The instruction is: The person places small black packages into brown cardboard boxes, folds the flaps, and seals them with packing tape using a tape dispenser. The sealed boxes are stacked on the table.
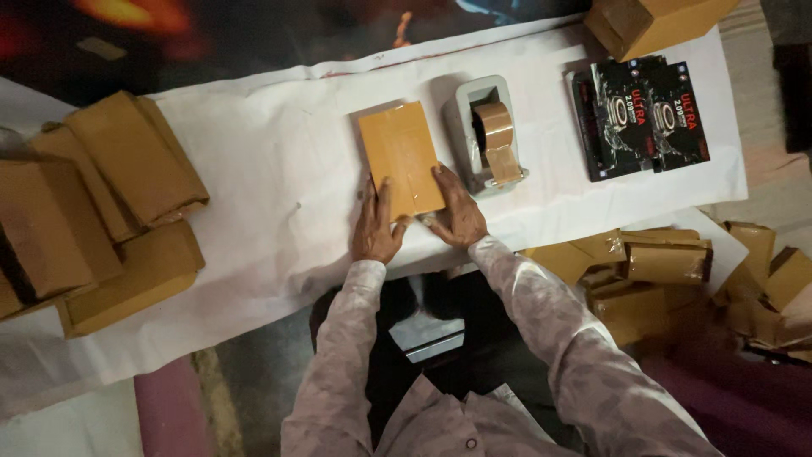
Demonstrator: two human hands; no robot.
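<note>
Both hands press on the near end of a flat parcel wrapped in brown paper (401, 159), which lies on the white paper sheet (279, 169) covering the table. The left hand (375, 227) lies flat with fingers spread against the parcel's near left corner; the right hand (458, 210) lies on its near right corner and edge, fingers pressed down on the wrap. Neither hand closes around the parcel; both rest on it with open palms. Just beyond the right hand, almost touching the parcel's right side, stands a grey tape dispenser (486, 135) with a brown roll. Farther right lie black printed boxes (643, 114), with a cardboard box (651, 21) beyond them. Well to the left of the left hand sits a stack of wrapped brown parcels (101, 211).
</note>
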